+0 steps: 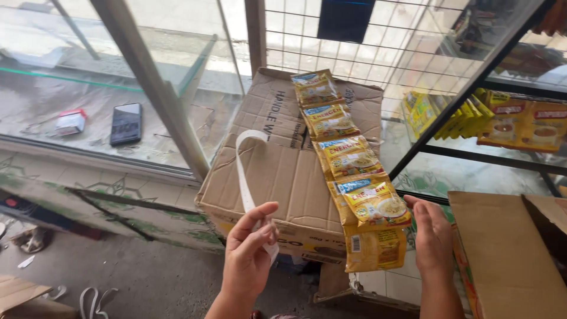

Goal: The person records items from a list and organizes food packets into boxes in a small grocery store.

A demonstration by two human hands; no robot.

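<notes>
The left hand (248, 248) is raised with fingers loosely curled, thumb and fingertips pinching the lower end of a white plastic strap (245, 177) that loops upward from it over the top of a cardboard box (277, 171). The right hand (432, 236) is open, fingers held straight and close together, its fingertips touching the right edge of the nearest sachet in a strip of yellow sachets (354, 177). That strip lies lengthwise on the box between the two hands and runs away from them toward the far edge, with its near end folded down over the box's front face. The box sits just ahead of both hands, worn and creased.

Beyond the right hand stands a black metal shelf frame (449, 106) with more yellow sachet packs (508, 121) on a glass shelf. To the right of that hand is the corner of a second cardboard box (508, 254). Off to the left of the left hand, a glass display counter (88, 77) holds a dark phone (126, 123) and a small white and red packet (71, 121), possibly a carton, though it is too small to tell. Behind the first box is a white wire grid (354, 41).
</notes>
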